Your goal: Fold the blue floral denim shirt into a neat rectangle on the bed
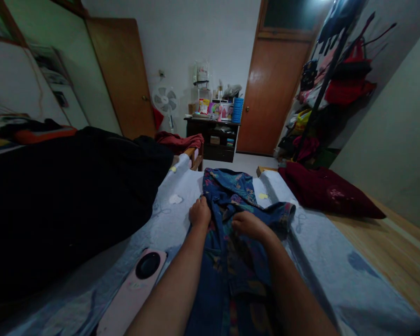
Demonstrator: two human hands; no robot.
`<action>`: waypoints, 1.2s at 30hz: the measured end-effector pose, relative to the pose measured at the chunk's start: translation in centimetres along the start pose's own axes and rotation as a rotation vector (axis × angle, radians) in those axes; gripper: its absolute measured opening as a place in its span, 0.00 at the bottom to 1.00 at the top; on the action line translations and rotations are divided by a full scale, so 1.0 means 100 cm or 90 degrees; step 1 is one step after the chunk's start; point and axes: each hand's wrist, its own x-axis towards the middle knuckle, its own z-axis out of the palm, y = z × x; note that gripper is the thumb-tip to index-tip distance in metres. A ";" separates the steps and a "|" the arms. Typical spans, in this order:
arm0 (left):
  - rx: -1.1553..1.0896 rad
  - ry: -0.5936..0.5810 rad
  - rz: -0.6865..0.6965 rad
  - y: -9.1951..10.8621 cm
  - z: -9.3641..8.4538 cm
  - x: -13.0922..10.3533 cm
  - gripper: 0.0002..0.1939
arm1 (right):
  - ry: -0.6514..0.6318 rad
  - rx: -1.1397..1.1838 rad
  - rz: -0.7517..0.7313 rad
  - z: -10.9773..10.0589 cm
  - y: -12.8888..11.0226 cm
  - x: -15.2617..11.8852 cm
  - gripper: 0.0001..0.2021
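A blue denim-like jacket (210,266) with a colourful floral pattern lies spread lengthwise on the bed in front of me. One sleeve reaches out to the right and ends in a cuff. My left hand (200,213) is closed on the cloth along the jacket's left side, near its upper part. Closed as well, my right hand (249,225) grips the cloth near the base of the right sleeve; its fingertips are partly hidden. To the left of my left forearm lies a pink phone (133,294) with a large round camera, back side up.
A large black garment (73,200) covers the bed's left side. On the right, a dark red cushion (329,189) rests on a wooden board (381,247). Light blue bedding (339,261) lies under the jacket. Beyond the bed stand a dark cabinet (219,153) and a fan (165,100).
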 end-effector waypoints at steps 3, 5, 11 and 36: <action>-0.050 0.047 0.073 -0.007 0.010 0.004 0.17 | 0.187 -0.005 0.093 -0.017 0.016 0.026 0.11; -0.114 0.063 0.104 -0.010 0.017 0.009 0.18 | 0.288 -0.005 0.179 -0.027 0.031 0.039 0.10; -0.279 0.098 0.183 -0.013 0.036 0.023 0.21 | 0.296 -0.071 0.324 -0.030 0.086 0.050 0.17; -0.038 -0.049 0.213 0.002 0.036 0.021 0.26 | 0.462 -0.019 0.315 -0.020 0.104 0.053 0.18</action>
